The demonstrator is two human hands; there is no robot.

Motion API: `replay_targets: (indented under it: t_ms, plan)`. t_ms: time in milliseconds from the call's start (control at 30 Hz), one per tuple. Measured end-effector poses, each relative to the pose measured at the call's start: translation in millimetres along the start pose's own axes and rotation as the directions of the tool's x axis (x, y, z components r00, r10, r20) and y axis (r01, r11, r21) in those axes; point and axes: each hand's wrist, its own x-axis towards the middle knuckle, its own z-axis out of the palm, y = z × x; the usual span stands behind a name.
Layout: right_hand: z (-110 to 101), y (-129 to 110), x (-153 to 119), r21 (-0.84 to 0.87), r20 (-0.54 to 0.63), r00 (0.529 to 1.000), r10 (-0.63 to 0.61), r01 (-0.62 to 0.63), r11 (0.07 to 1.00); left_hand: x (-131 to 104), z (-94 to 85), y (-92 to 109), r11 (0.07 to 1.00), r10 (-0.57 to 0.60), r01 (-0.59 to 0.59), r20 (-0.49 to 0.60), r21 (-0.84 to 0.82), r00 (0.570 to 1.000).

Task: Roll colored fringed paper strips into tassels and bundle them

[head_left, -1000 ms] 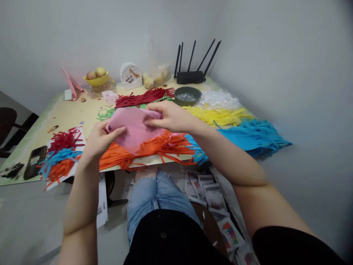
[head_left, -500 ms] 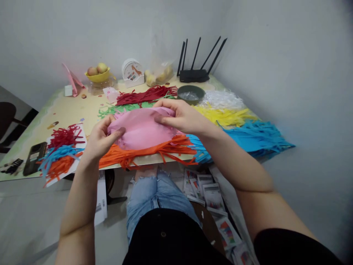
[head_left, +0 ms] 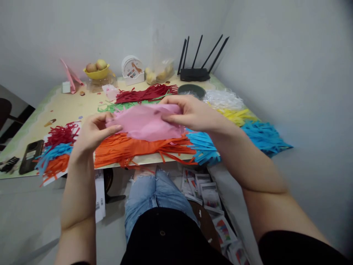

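Observation:
Stretched between my two hands is a sheet of pink tissue paper (head_left: 149, 123), raised over the table's near part. My left hand (head_left: 96, 130) pinches its left end between thumb and fingers. On the right end, my right hand (head_left: 189, 112) grips it the same way, thumb in front. Below the pink sheet lies a bundle of orange fringed tissue paper (head_left: 116, 149). Blue fringed paper (head_left: 204, 145) sits under my right wrist, partly hidden by the forearm. Green fringed paper (head_left: 110, 106) and dark red fringed paper (head_left: 146, 94) lie behind the hands.
Yellow (head_left: 238, 116) and white (head_left: 224, 99) fringed paper lie at right, near a green bowl (head_left: 193, 88). A black router (head_left: 194, 74) and a yellow fruit bowl (head_left: 96, 74) stand at the back. A phone (head_left: 31, 157) and small tassels (head_left: 59, 149) lie at left. Packets (head_left: 211, 195) sit below.
Both hands have spread slightly apart with the pink paper, the right one moving right and the left one left. The sheet has risen, showing more of the orange bundle.

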Motion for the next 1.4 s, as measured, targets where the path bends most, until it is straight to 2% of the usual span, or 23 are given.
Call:
replay_targets:
  t_ms: [67, 133, 200, 267, 367, 433, 500, 567, 633, 767, 900, 1067, 1167, 1233, 1333, 1400]
  plan:
    - [-9.1, -3.8, -0.5, -0.062, 0.003, 1.0, 0.014, -0.013, 0.998, 2.9, -12.2, 3.4, 0.982, 0.009, -0.014, 0.028, 0.186, 1.0]
    - [-15.0, -10.7, 0.0, -0.168, 0.032, 0.999, 0.018, -0.012, 0.986, 6.9, -12.9, 11.8, 0.952, 0.09, -0.101, 0.049, 0.289, 0.995]
    - [-17.1, -20.3, 1.1, -0.274, 0.091, 0.996, 0.013, 0.013, 0.962, 14.2, 1.4, 22.4, 0.937, 0.23, -0.238, 0.06, 0.256, 0.971]
    - [-17.5, -30.8, 1.2, -0.331, 0.156, 0.988, 0.008, 0.045, 0.943, 24.4, 24.5, 30.5, 0.932, 0.303, -0.323, 0.134, 0.164, 0.944]
    - [-19.8, -40.8, -3.7, -0.342, 0.179, 0.984, -0.002, 0.064, 0.938, 37.3, 51.5, 29.8, 0.967, 0.228, -0.254, 0.348, 0.029, 0.909]
    - [-22.1, -39.3, -9.4, -0.316, 0.137, 0.99, 0.012, 0.032, 0.948, 39.3, 56.1, 21.7, 0.986, 0.164, -0.164, 0.425, -0.036, 0.89]
    - [-22.4, -30.6, -14.5, -0.26, 0.068, 0.997, 0.026, -0.007, 0.966, 35.9, 53.3, 11.5, 0.989, 0.133, -0.099, 0.376, -0.107, 0.917]
    - [-18.7, -17.5, -16.9, -0.183, -0.008, 1.0, 0.002, -0.003, 0.983, 29.7, 49.3, 2.8, 0.977, 0.107, -0.057, 0.244, -0.203, 0.964]
    - [-11.5, -4.5, -16.7, -0.108, -0.082, 0.996, -0.038, 0.03, 0.994, 23.2, 48.2, -2.5, 0.951, 0.068, -0.026, 0.125, -0.309, 0.99]
    - [5.0, 10.5, -13.7, 0.047, -0.171, 0.984, -0.053, 0.062, 0.997, 12.6, 51.9, -3.2, 0.878, -0.001, -0.006, -0.015, -0.478, 1.0]
    - [11.8, 18.0, -13.7, 0.143, -0.187, 0.981, -0.054, 0.082, 0.986, 5.0, 52.2, 2.2, 0.837, -0.076, 0.018, -0.083, -0.547, 0.994]
    - [7.9, 27.5, -15.7, 0.131, -0.076, 0.981, -0.176, 0.185, 0.974, -1.3, 48.5, 6.5, 0.821, -0.046, 0.013, -0.044, -0.57, 0.998]
    - [3.1, 28.2, -16.6, 0.025, -0.01, 0.962, -0.274, 0.274, 0.961, -3.6, 43.2, 5.6, 0.864, 0.022, -0.034, -0.029, -0.502, 0.999]
    - [-1.7, 26.7, -18.0, -0.079, 0.055, 0.946, -0.319, 0.323, 0.943, -4.7, 37.5, 4.6, 0.905, 0.086, -0.062, 0.037, -0.422, 0.996]
    - [-12.7, 21.7, -22.0, -0.221, 0.205, 0.929, -0.308, 0.35, 0.91, -6.3, 30.3, 5.9, 0.946, 0.166, -0.106, 0.175, -0.308, 0.971]
    - [-22.3, 16.1, -24.7, -0.272, 0.335, 0.911, -0.241, 0.338, 0.901, -7.3, 29.9, 9.4, 0.977, 0.173, -0.149, 0.156, -0.152, 0.973]
